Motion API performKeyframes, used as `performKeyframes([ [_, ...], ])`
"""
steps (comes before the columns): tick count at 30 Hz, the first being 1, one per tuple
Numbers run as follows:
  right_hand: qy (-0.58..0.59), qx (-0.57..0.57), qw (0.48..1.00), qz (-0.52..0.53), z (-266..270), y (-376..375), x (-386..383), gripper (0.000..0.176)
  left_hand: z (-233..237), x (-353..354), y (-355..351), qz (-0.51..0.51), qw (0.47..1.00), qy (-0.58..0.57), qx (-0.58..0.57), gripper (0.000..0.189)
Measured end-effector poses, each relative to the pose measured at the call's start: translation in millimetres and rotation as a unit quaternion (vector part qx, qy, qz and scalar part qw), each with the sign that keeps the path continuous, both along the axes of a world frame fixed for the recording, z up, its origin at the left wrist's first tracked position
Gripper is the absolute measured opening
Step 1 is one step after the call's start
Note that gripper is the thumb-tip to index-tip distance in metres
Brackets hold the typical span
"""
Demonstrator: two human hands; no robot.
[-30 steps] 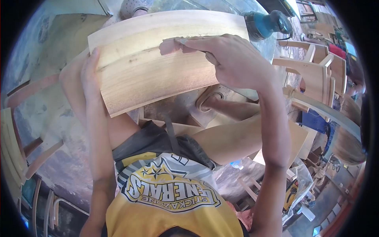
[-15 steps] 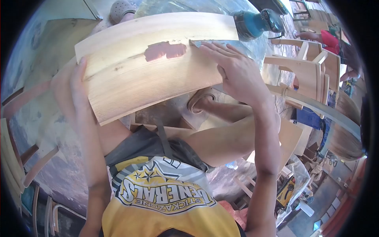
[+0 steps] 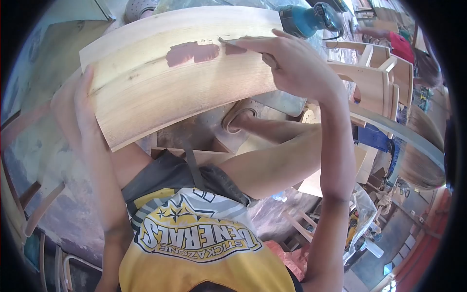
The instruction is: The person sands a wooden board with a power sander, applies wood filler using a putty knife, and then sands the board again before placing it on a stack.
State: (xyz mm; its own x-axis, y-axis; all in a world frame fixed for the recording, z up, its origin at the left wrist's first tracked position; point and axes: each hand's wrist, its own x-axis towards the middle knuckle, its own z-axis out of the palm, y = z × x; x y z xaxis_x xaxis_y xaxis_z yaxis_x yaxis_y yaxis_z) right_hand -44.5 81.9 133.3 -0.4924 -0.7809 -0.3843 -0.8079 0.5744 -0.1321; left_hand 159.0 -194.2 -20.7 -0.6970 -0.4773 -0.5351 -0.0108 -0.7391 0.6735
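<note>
A curved pale wooden panel point(image 3: 146, 102) lies across my lap, tilted toward me. Reddish-brown filler point(image 3: 193, 52) is spread along a dark seam in its upper half, and a smaller patch point(image 3: 235, 49) shows beside my fingers. My left hand point(image 3: 82, 100) is closed on the panel's left edge, with the thumb up at the face and the other fingers behind. Over the right part of the panel, my right hand point(image 3: 287, 56) grips a thin putty knife point(image 3: 227, 42), seen nearly edge-on with its tip at the seam. Most of the blade is hidden under the fingers.
A teal power sander point(image 3: 306, 22) stands just beyond the panel's right end. Wooden chair frames point(image 3: 372, 80) are stacked at the right, near a person in red point(image 3: 401, 47). Curved wooden pieces point(image 3: 44, 207) lean at the left. A plastic bottle point(image 3: 373, 249) lies lower right.
The putty knife has turned from flat to nearly edge-on, and a new filler patch shows on the seam. The panel has shifted slightly left and up in view.
</note>
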Motion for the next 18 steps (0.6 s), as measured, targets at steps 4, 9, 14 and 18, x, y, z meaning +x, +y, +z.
performKeyframes([
  [4,-0.018,-0.136,0.988,0.064,-14.7,16.0,10.6,0.06,31.8,-7.6,13.5,0.022,0.991,-0.076,-0.107,0.04],
  [9,-0.05,-0.012,0.997,0.06,7.9,14.4,21.2,0.061,56.2,-13.4,18.9,0.061,0.967,-0.123,-0.217,0.028],
  [14,0.048,-0.106,0.993,0.003,-3.4,29.6,12.3,0.066,51.3,-15.6,25.3,0.122,0.983,-0.095,-0.101,0.028],
  [18,0.092,-0.077,0.993,0.021,-32.1,46.2,14.9,0.064,4.0,-1.0,-4.4,0.009,0.968,-0.097,-0.231,0.047],
])
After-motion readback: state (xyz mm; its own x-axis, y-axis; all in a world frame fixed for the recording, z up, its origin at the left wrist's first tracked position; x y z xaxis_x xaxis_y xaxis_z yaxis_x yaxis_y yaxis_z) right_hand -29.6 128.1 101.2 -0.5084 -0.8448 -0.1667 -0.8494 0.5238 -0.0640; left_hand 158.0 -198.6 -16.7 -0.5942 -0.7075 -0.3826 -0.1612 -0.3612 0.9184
